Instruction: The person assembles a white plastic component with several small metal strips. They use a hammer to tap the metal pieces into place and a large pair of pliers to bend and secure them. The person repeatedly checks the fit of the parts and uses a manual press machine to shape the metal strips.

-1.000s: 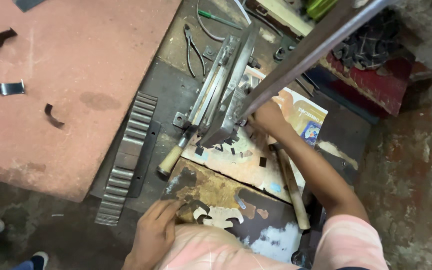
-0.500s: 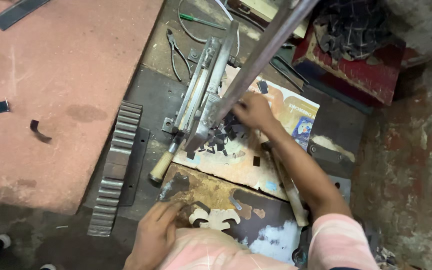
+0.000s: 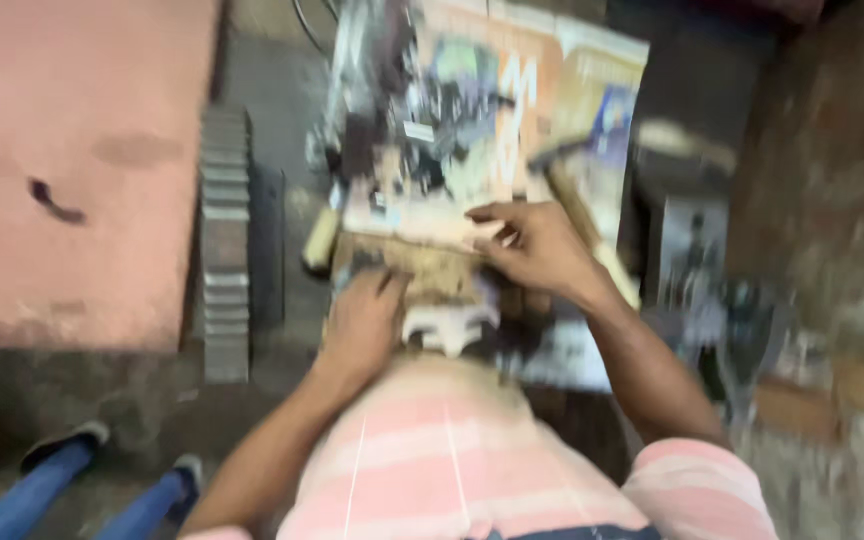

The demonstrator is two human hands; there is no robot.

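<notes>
1. Head view, looking down; the picture is heavily blurred, so fine detail cannot be read.
2. My left hand [image 3: 362,325] lies palm down at about 7 o'clock from the centre, fingers spread flat on a brown board [image 3: 422,270]. It presses on the board and does not close around anything.
3. My right hand [image 3: 537,245] sits at about 1 o'clock from the left hand, fingers half curled and pointing toward 9 o'clock. The fingertips [image 3: 482,215] touch the near edge of a printed paper sheet [image 3: 512,110]. I cannot tell whether they pinch anything.
4. A pale cut-out piece [image 3: 449,325] lies between the two hands, just beside my left hand at its 3 o'clock.
5. The paper sheet extends toward 12 o'clock and carries dark scraps [image 3: 422,130].
6. A toothed metal bar [image 3: 224,240] lies at 9 o'clock, running from 12 to 6.
7. A reddish floor slab [image 3: 72,150] fills the 10 o'clock area.
8. Two blue-trousered legs [image 3: 72,485] of another person stand at 8 o'clock.
</notes>
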